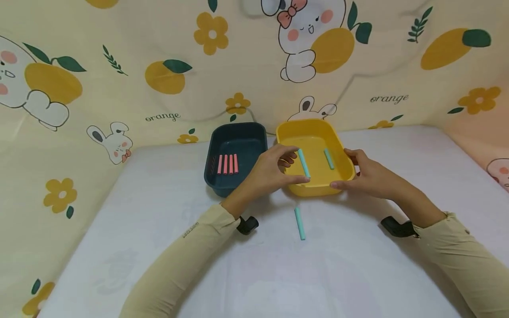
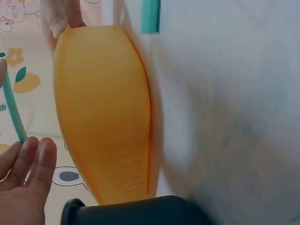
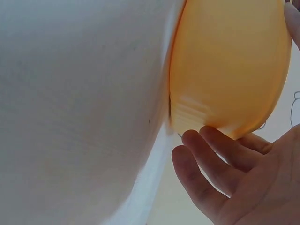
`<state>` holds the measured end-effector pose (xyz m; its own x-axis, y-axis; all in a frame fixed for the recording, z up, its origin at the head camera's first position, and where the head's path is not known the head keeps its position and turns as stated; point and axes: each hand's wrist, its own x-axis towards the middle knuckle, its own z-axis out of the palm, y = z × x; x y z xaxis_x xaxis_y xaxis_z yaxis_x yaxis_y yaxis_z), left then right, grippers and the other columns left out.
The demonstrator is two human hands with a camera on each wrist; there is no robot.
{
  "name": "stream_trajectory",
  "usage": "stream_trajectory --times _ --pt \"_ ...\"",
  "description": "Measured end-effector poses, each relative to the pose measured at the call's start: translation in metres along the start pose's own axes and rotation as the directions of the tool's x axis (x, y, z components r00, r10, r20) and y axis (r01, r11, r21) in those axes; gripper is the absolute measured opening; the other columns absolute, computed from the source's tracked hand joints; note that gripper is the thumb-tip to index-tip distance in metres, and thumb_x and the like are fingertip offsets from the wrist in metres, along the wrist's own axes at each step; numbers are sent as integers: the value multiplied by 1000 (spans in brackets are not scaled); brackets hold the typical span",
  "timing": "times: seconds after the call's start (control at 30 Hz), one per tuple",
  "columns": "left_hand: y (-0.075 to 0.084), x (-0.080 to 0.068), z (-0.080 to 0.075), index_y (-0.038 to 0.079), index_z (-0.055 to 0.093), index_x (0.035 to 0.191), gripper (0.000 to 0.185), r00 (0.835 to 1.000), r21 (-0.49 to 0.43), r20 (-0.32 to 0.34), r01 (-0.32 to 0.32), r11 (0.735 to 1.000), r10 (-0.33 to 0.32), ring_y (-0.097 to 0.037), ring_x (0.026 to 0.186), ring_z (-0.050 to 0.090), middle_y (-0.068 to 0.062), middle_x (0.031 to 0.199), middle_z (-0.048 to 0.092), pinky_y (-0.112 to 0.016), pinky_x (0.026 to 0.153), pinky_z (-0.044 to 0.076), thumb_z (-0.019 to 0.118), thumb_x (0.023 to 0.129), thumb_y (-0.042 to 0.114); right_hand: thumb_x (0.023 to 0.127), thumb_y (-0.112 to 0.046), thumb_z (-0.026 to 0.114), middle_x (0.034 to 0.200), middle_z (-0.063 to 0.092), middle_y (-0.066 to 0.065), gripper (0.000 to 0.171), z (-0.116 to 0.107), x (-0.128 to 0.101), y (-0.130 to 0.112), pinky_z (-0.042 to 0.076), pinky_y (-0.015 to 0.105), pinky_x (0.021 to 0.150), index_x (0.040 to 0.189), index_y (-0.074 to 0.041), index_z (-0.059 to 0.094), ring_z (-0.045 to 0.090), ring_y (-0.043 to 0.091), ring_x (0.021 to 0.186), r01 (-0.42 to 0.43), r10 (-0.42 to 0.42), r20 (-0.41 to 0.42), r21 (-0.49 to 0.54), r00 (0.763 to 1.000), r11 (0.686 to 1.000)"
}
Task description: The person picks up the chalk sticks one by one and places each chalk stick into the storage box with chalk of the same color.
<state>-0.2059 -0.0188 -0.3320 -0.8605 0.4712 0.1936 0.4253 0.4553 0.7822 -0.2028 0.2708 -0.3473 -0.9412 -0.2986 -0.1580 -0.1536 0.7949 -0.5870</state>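
My left hand [image 1: 295, 167] is over the near left part of the yellow tray [image 1: 314, 130] and pinches a teal stick [image 1: 303, 162] end to end between thumb and fingers. The left wrist view shows this teal stick [image 2: 12, 110] above my fingers [image 2: 33, 161], beside the yellow tray [image 2: 103, 112]. My right hand [image 1: 351, 172] holds the tray's near right corner, thumb on the front wall and fingers on the right rim. In the right wrist view my fingers [image 3: 215, 159] lie against the yellow tray [image 3: 229, 65]. A second teal stick [image 1: 328, 159] lies inside the tray.
A third teal stick [image 1: 300, 223] lies on the white table [image 1: 159, 207] just in front of the yellow tray. A dark blue tray [image 1: 234, 134] to the left holds several pink sticks [image 1: 227, 164]. A patterned cloth wall [image 1: 119, 66] closes the back and sides.
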Motion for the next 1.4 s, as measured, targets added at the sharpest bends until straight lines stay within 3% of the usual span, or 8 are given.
stream_trajectory --times 0.23,0.4,0.57,0.73,1.13,1.4 --pt "-1 12 4 9 53 140 76 999 7 31 28 1000 -28 -26 116 61 -10 126 60 -36 103 53 87 77 36 83 -55 74 155 33 26 108 1 -2 1 44 60 105 154 -1 13 42 39 134 12 -11 -18 22 1000 1000" --pt "-2 24 8 10 51 141 79 996 102 89 17 995 -26 -24 116 59 -8 128 59 -31 102 53 85 77 41 83 -56 73 155 33 26 109 -2 -6 1 44 60 106 154 0 12 41 40 135 -3 4 -17 11 1000 1000" --pt "-6 33 12 11 50 142 80 991 234 134 -14 972 -18 -22 115 56 -7 129 57 -23 97 51 83 78 47 83 -56 73 154 33 27 109 -4 -8 2 45 58 104 154 1 11 44 40 132 -6 6 -10 -1 1000 1000" --pt "-6 38 13 11 51 142 80 987 297 158 -48 954 0 -20 115 56 -6 128 59 -24 97 51 82 79 48 84 -55 73 154 34 27 108 -4 -5 1 46 55 103 154 1 12 45 38 131 12 -12 -11 4 1000 1000" --pt "-5 59 19 12 52 142 78 958 458 285 -159 875 25 -18 115 58 -5 129 60 -25 98 50 77 81 54 85 -55 72 153 34 28 109 -4 -3 0 47 50 99 155 0 9 46 37 127 10 -10 4 -9 1000 1000" --pt "-9 72 22 14 52 143 78 953 549 303 -179 817 5 -13 114 56 -1 130 60 -25 100 49 74 82 57 85 -54 72 155 32 27 108 -4 -2 0 47 49 99 155 0 10 44 37 130 12 -12 6 6 1000 1000"
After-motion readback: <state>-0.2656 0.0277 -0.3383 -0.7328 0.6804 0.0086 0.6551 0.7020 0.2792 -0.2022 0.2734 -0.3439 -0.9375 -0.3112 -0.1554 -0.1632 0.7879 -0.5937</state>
